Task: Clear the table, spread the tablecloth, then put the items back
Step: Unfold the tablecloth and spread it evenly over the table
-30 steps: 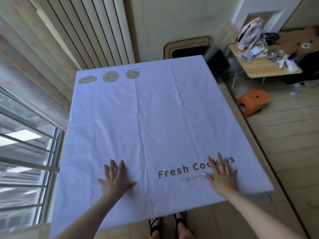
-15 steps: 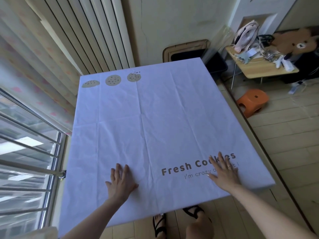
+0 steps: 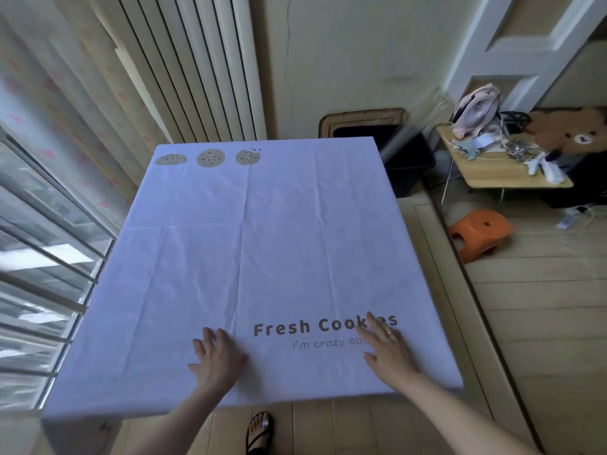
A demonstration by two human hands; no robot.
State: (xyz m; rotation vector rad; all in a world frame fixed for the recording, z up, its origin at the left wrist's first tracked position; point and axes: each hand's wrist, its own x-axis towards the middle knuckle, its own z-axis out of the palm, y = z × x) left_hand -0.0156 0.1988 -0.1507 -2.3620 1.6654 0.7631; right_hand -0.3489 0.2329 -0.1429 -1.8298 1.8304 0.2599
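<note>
White tablecloth (image 3: 262, 251) under both flat hands

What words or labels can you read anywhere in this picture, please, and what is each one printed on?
"Fresh Cook..es": large brown print on the tablecloth; the right hand hides the middle letters.
"I'm crazy ab...": smaller line beneath it, cut off by the same hand.
Things on the side table: no readable text, too small.

Soft daylight from window (image 3: 42, 274) — edges warped, slightly blurred.
</note>
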